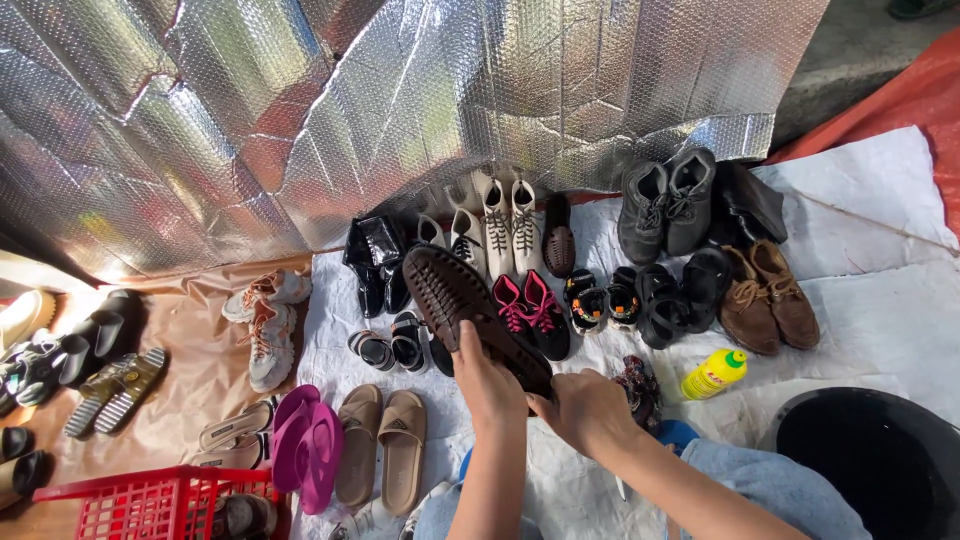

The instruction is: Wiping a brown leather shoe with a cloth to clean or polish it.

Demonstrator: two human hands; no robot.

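**Brown shoe held up over a spread of footwear**

A person's 2 bare hands hold a dark brown woven shoe (pixel 470 310) sole-side up above a white sheet (pixel 880 320) crowded with footwear. The left hand (pixel 487 385) is closed around the shoe's near side, thumb over the edge; the right hand (pixel 590 405) is curled shut at the heel end, fingers tucked beneath it. The shoe slants from the hands up and left, its toe over the black glossy boots (pixel 372 260).

Behind it, against a crinkled silver foil sheet (pixel 300 110), stand cream lace-up boots (pixel 510 225), with black high-tops (pixel 665 205) further right. Pink-laced black trainers (pixel 535 310) lie just right of the held shoe, and brown suede shoes (pixel 770 295) sit at the right end of the row. A yellow bottle (pixel 715 373) with a green cap lies on the sheet near the right hand, beside a black tub (pixel 880 455) at the lower right corner.

To the left, 2 tan slides (pixel 385 445) lie side by side next to magenta flip-flops (pixel 308 445). Pale worn trainers (pixel 268 320) rest where the white sheet meets a brown one. A red crate (pixel 150 505) occupies the lower left corner. Blue denim (pixel 780 485) shows beneath the right forearm.
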